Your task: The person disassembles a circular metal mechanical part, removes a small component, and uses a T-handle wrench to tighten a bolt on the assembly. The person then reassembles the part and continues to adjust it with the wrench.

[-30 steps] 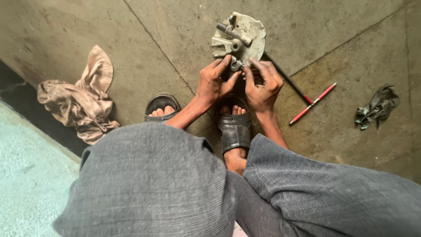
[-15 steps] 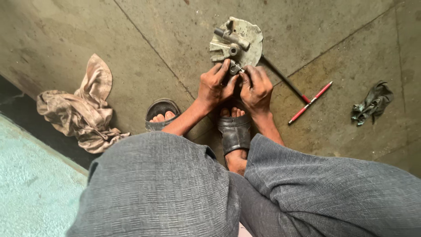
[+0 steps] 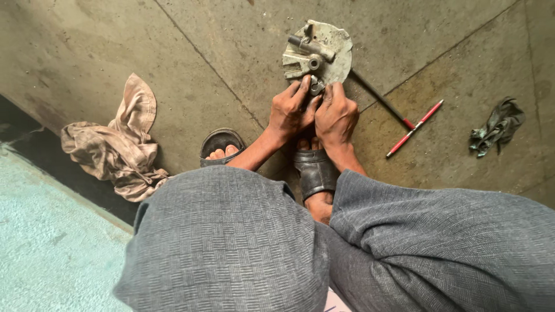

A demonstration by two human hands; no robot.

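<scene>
A round grey metal plate (image 3: 329, 49) with levers and a hub on it lies on the concrete floor in front of my feet. My left hand (image 3: 287, 112) and my right hand (image 3: 336, 115) are side by side at its near edge, fingertips pinching a small dark metal part (image 3: 316, 86) fixed there. Both hands are greasy. What lies under my fingers is hidden.
A red-handled tool (image 3: 413, 129) and a thin dark rod (image 3: 378, 98) lie right of the plate. A dark crumpled rag (image 3: 498, 126) lies far right, a beige cloth (image 3: 118, 144) at left. My sandalled feet (image 3: 315, 170) and grey-trousered knees (image 3: 231, 242) fill the foreground. A pale green surface (image 3: 46, 248) sits lower left.
My hands stay on the plate's near edge; fingers have shifted slightly on the small part. The view has drifted a little.
</scene>
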